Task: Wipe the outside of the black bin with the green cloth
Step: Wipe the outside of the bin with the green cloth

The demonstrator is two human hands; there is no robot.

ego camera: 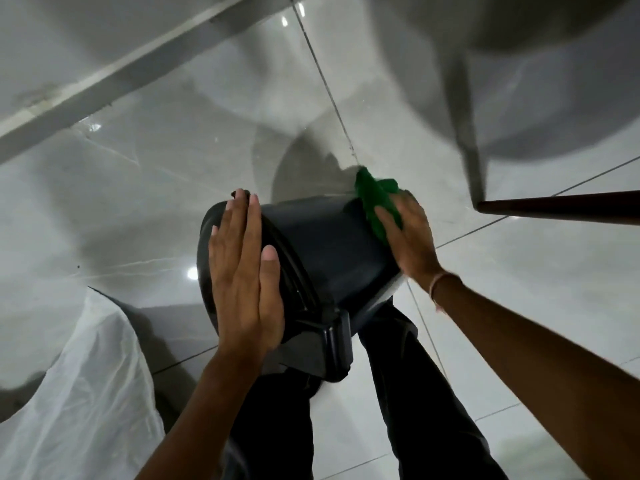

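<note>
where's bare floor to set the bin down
Bare tile floor left of the black bin, between the wall base and the white plastic sheet. Crowded right: brown pole and grey leg.

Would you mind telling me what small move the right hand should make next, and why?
Probably sweep the green cloth across the black bin wall toward the lid end: the right hand presses it at the far edge, while the left hand steadies the bin.
</note>
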